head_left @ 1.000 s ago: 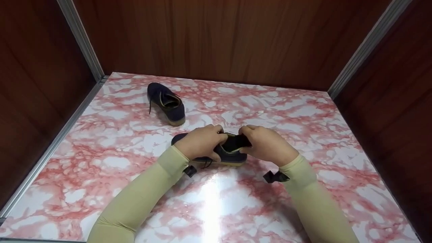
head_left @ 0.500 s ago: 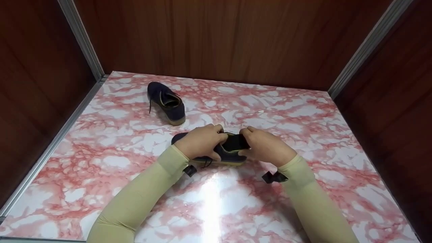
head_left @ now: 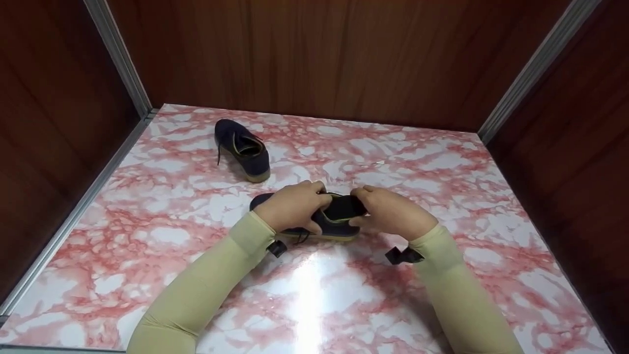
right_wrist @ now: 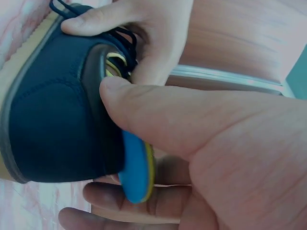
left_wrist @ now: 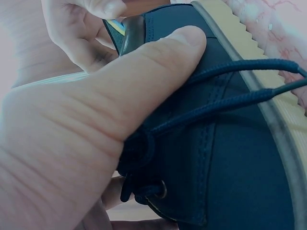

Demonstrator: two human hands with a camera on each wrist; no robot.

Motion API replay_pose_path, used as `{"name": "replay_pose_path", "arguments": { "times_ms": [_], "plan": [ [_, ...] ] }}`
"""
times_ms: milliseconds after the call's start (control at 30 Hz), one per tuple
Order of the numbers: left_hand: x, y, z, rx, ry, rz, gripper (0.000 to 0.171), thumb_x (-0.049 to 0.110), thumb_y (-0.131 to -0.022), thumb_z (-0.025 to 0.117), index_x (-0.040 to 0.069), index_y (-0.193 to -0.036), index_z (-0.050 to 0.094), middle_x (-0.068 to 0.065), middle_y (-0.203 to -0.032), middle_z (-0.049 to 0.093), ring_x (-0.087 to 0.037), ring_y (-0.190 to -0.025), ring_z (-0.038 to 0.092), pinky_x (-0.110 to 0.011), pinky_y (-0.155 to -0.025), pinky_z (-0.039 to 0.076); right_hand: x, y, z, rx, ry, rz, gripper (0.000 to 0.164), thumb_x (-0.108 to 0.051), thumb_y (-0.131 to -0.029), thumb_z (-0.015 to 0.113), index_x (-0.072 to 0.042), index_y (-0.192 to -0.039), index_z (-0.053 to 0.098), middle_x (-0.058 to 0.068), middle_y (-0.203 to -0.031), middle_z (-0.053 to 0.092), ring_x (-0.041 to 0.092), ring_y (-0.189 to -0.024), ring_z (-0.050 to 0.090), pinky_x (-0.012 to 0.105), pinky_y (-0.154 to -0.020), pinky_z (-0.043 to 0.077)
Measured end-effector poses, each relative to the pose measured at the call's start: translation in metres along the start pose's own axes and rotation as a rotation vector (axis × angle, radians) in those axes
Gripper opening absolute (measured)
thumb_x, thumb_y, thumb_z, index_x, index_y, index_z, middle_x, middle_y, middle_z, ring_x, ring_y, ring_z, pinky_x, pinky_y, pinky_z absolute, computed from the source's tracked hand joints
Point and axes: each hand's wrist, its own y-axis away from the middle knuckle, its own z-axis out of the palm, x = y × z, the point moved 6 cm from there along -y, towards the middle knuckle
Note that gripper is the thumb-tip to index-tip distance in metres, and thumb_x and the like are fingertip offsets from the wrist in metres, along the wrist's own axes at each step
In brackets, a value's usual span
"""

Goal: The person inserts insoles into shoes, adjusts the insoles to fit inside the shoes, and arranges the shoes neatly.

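Observation:
A dark navy lace-up shoe (head_left: 339, 231) with a tan sole lies on the table, toe to the left. My left hand (head_left: 290, 206) grips it across the laced front; the thumb (left_wrist: 163, 57) presses its side near a loose lace. At the heel, my right hand (head_left: 395, 212) holds an insole (right_wrist: 135, 170), black on top, blue beneath, with a yellow edge. The insole's heel end sticks out above the shoe's collar; its front part is hidden inside. My right thumb (right_wrist: 129, 96) lies along the collar, with the fingers beyond the insole.
A matching shoe (head_left: 243, 152) stands behind and to the left, its toe pointing away. The red-and-white marbled table (head_left: 432, 162) is bounded by dark wooden panels (head_left: 363, 59) at the back and both sides, with metal posts in the corners.
My right hand has shifted a little, most recently to the right, along with the insole's heel end. The left hand and both shoes stay where they were.

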Motion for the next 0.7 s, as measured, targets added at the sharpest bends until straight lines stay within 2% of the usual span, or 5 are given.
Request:
{"name": "replay_pose_path", "arguments": {
  "times_ms": [267,400,567,700],
  "plan": [
    [-0.001,0.000,0.000,-0.003,0.005,-0.003,0.052,0.051,-0.084,0.094,0.015,-0.110,0.067,-0.007,-0.122,0.065,-0.025,-0.100,0.065,-0.045,-0.090,0.061,0.004,0.004,-0.009,0.002,-0.050,0.011,0.043,-0.026,-0.097,0.086,-0.003,-0.130,0.070,0.010,-0.117,0.074,0.023,-0.100,0.071,0.045,-0.094,0.063],
    [-0.001,0.000,0.000,-0.007,0.008,-0.005,0.052,0.051,-0.084,0.094,0.015,-0.111,0.066,-0.008,-0.123,0.065,-0.026,-0.102,0.065,-0.045,-0.090,0.061,0.001,0.005,-0.012,0.046,-0.020,-0.021,0.044,-0.026,-0.095,0.088,-0.003,-0.128,0.071,0.010,-0.115,0.072,0.022,-0.096,0.070,0.044,-0.090,0.063],
    [0.000,0.000,0.000,-0.013,0.023,-0.005,0.053,0.050,-0.083,0.094,0.015,-0.112,0.067,-0.008,-0.124,0.065,-0.027,-0.104,0.065,-0.046,-0.091,0.060,-0.002,0.006,-0.015,0.104,0.018,-0.058,0.046,-0.027,-0.093,0.090,-0.003,-0.128,0.072,0.011,-0.115,0.070,0.026,-0.100,0.073,0.044,-0.089,0.063],
    [-0.001,0.000,0.001,-0.010,0.015,-0.011,0.053,0.051,-0.083,0.094,0.015,-0.111,0.066,-0.008,-0.124,0.065,-0.027,-0.103,0.065,-0.046,-0.091,0.060,-0.004,0.004,-0.012,0.110,0.029,-0.055,0.046,-0.027,-0.093,0.090,-0.003,-0.128,0.072,0.010,-0.114,0.069,0.026,-0.098,0.073,0.043,-0.087,0.064]
  ]
}}
